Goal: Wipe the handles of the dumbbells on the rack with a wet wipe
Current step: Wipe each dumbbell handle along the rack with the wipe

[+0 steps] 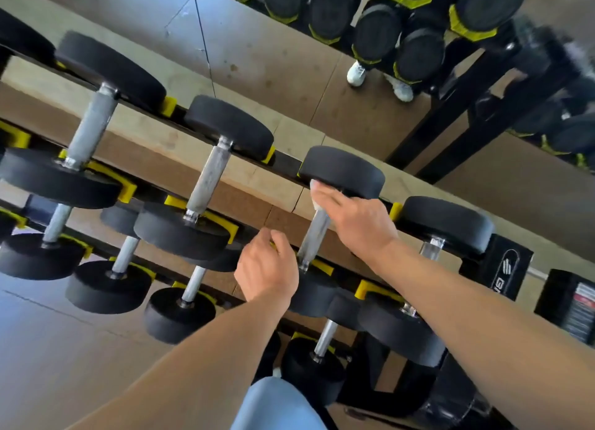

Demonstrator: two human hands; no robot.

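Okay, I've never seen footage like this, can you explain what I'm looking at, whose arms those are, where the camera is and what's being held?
This is one picture from a camera worn on a person's head, looking forward and down, so the two bare arms are the wearer's own. In front is a dumbbell rack with yellow cradles, holding black dumbbells with metal handles on several tiers. A mirror behind it reflects more dumbbells and the person's white shoes. The right hand holds a white wet wipe against the top of one dumbbell handle, next to the far weight. The left hand is near that dumbbell's closer end with fingers curled; I cannot tell whether it grips anything.
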